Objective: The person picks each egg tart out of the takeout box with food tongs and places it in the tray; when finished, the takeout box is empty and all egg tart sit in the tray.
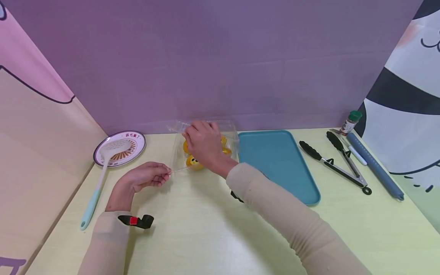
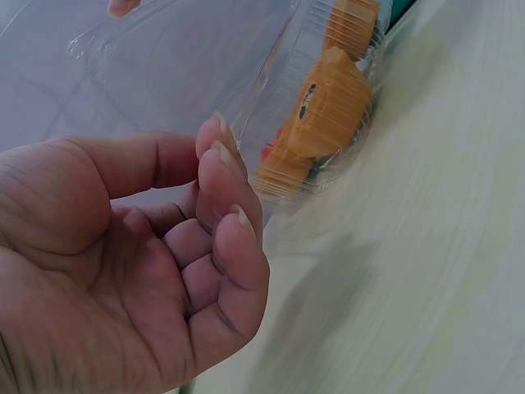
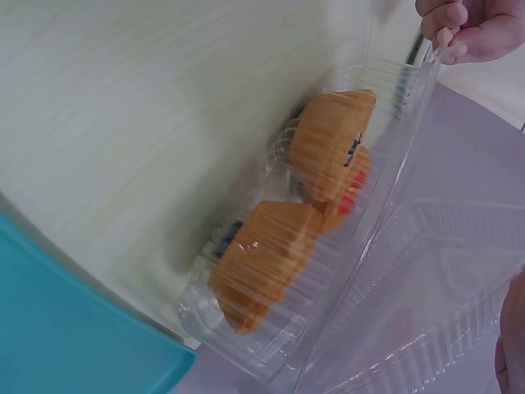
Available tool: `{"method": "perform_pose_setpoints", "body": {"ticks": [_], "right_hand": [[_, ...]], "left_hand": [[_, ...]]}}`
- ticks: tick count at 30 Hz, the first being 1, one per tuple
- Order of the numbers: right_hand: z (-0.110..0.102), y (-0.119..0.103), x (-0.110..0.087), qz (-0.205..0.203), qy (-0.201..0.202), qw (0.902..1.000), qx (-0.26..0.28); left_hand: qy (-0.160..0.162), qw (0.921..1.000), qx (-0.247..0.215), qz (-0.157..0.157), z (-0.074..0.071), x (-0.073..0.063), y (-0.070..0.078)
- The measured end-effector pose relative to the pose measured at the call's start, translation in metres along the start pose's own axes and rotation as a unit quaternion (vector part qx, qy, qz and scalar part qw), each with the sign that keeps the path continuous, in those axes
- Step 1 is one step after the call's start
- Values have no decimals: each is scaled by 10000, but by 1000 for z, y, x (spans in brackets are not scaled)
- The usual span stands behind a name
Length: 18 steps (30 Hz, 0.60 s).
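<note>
Beside the blue tray point(image 1: 275, 164), left hand point(image 1: 147, 177) in a pinch on clear container point(image 3: 340, 263), right hand point(image 1: 206, 144) likewise on its lid point(image 3: 451, 271)

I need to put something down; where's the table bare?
Bare table lies between the left sleeve and right sleeve, and at near right, between right sleeve and tongs. Crowded: far right around the blue rod and bottle; also the clear container, with left hand and right hand at it.
</note>
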State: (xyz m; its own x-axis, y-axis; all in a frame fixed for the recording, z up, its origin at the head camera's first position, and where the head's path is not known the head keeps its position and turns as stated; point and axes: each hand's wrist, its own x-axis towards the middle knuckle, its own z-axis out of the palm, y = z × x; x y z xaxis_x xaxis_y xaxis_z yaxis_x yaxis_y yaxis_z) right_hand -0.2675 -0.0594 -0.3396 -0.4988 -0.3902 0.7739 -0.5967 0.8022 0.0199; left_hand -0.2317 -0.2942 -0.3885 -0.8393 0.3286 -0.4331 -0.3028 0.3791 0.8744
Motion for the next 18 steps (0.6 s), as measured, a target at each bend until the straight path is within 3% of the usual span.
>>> {"method": "perform_pose_setpoints", "body": {"ticks": [10,18], "right_hand": [[-3,-1,13,-227,169,9993,-261],[-14,-1,28,-243,-794,9944,-653]], "left_hand": [[26,9999,116,-5,-1,1,2],[85,9999,110,-85,-2,0,0]]}}
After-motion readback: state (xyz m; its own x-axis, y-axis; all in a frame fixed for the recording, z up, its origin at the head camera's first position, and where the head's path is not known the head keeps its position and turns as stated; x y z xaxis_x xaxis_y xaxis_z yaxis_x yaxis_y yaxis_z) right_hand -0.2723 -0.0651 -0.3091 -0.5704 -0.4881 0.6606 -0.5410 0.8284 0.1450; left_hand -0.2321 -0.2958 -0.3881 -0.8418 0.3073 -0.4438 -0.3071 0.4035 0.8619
